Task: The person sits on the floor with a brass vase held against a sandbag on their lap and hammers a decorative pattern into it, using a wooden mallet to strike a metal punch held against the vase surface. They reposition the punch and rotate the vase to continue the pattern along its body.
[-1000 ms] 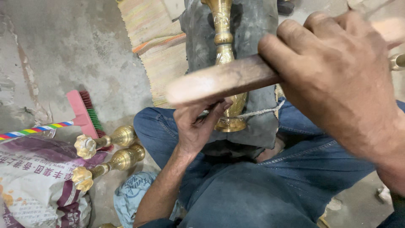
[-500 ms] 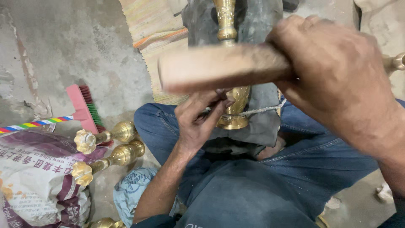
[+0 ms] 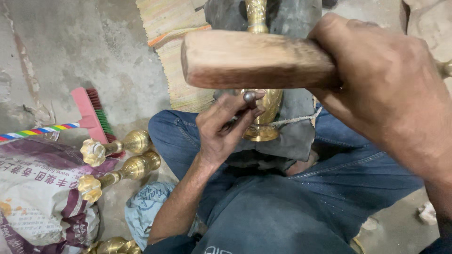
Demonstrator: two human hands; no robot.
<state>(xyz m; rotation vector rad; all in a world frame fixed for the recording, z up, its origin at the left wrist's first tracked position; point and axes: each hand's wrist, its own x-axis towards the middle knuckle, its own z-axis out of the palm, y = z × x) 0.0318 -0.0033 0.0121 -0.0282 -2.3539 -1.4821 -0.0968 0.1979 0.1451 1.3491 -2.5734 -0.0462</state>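
Note:
A tall brass vase-like piece [image 3: 263, 113] lies along a dark cloth-covered block [image 3: 294, 131] between my knees, its base toward me. My left hand [image 3: 226, 127] pinches a small metal punch [image 3: 248, 98] upright against the brass near its base. My right hand [image 3: 381, 84] grips a thick wooden stick [image 3: 254, 60] held level just above the punch, close to the camera. A thin cord [image 3: 296, 119] runs across the block beside the brass base.
Two finished brass stands [image 3: 117, 157] lie on a printed sack [image 3: 40, 188] at the left, another brass piece [image 3: 110, 245] below. A red-and-green brush [image 3: 92, 115] with a striped handle lies on the concrete floor. A woven mat [image 3: 174, 51] lies ahead.
The wooden stick in my right hand has come nearer the camera and more level above the punch. My left hand stays on the brass with the punch.

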